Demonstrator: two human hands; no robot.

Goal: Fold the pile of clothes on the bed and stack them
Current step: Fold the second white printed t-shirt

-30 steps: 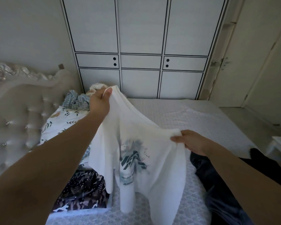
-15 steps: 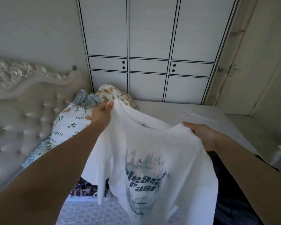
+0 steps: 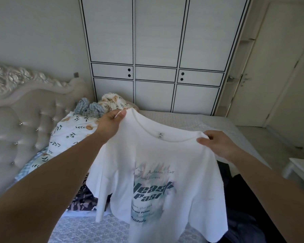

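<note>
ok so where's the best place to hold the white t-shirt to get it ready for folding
By the two shoulder seams, either side of the neckline, coming from above. The white t-shirt hangs with its collar up and print facing the camera, and the left hand and right hand already pinch it there, so the body drapes flat above the bed.

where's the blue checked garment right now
In the head view, the blue checked garment lies bunched at the far left of the bed, on the floral pillow beside the tufted headboard, just beyond the left hand.
</note>
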